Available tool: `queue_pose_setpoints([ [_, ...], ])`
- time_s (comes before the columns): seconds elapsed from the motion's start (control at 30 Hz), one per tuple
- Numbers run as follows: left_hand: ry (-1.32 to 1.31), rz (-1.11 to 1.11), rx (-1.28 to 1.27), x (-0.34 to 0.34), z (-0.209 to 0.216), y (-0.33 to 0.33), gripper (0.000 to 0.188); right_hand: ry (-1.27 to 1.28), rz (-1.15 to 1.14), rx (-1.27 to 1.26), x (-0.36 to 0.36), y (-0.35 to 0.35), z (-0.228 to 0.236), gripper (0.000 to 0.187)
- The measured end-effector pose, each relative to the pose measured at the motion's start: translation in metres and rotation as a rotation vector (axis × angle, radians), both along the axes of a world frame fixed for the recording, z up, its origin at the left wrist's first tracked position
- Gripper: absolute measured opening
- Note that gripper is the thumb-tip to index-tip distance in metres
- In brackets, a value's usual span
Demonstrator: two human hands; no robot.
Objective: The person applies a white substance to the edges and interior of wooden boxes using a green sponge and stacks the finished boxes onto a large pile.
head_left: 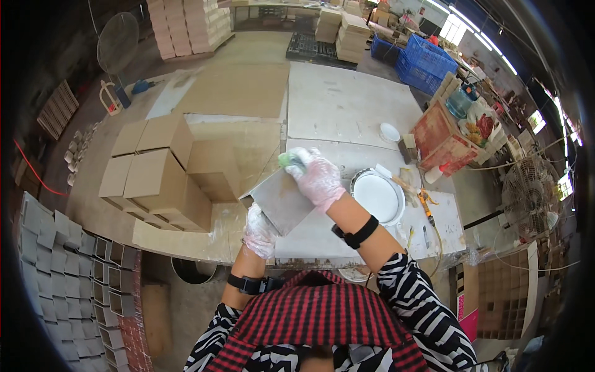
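A grey-faced open box (282,199) is tilted over the worktable in front of me. At its near left side my left hand (259,234), in a thin paint-smeared glove, is closed on the box wall. My gloved right hand (317,178) is above the box's far edge, its fingers wrapped round a green sponge (289,159). The sponge appears to touch the far corner of the box, though the fingers partly cover it. To the right stands a round tub of white paint (375,197), with a brush (392,176) lying across its rim.
Plain brown boxes (155,167) stand stacked on the left of the table. An orange air gun (426,201) with a hose lies right of the tub. A white bowl (389,132) and red wooden crate (443,136) are farther right. Grey boxes (56,273) are piled lower left.
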State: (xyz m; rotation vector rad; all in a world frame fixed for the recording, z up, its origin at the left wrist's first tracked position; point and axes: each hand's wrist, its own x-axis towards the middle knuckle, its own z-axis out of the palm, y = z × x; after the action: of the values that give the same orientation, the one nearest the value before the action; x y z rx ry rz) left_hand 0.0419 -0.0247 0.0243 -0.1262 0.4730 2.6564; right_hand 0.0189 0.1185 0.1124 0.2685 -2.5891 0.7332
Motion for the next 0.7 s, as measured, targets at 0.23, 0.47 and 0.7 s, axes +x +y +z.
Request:
queue_pose_setpoints([
  [0.23, 0.548, -0.04, 0.261, -0.021, -0.031, -0.006, 0.036, -0.087, 0.239, 0.212, 0.058, -0.03, -0.003, 0.019],
  [0.47, 0.111, 0.061, -0.024, -0.003, -0.003, 0.003, 0.04, -0.142, -0.171, -0.062, 0.001, 0.017, 0.009, 0.02],
  [0.7, 0.099, 0.013, 0.301, -0.016, -0.034, -0.002, 0.043, 0.074, 0.299, 0.334, 0.018, -0.03, 0.015, 0.021],
])
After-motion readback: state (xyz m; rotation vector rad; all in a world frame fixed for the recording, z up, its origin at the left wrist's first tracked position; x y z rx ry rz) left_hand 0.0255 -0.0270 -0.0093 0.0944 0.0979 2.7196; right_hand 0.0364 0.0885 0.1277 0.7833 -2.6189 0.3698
